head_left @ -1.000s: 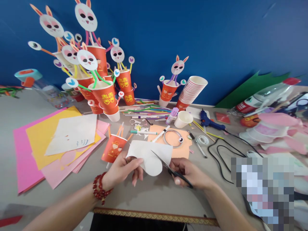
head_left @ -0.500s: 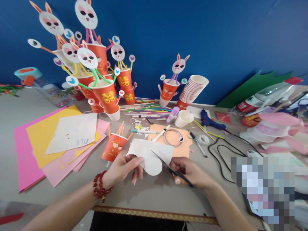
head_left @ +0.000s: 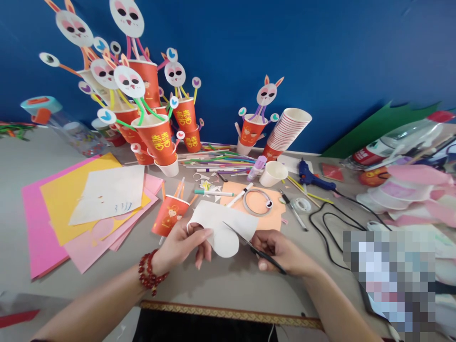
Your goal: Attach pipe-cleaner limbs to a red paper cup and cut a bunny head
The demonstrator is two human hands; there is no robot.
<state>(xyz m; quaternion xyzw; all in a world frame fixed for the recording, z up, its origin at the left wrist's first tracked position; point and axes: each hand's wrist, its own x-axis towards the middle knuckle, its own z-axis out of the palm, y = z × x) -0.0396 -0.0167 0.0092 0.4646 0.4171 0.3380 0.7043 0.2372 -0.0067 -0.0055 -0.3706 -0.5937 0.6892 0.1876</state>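
My left hand, with a red bead bracelet at the wrist, pinches a sheet of white paper just above the table's near edge. A rounded shape hangs at the sheet's lower side, partly cut out. My right hand is closed round black scissors whose blades bite into the paper from the right. An orange paper cup with sticks in it lies tipped just beyond my left hand.
Pink, yellow and white sheets are stacked at the left. Rabbit-faced orange cups crowd the back, beside a stack of cups. Straws, markers, a tape ring, a blue glue gun and its black cord lie beyond my hands.
Both hands keep their grip and have barely shifted. The view has drifted slightly, so everything sits a little higher in the frame.
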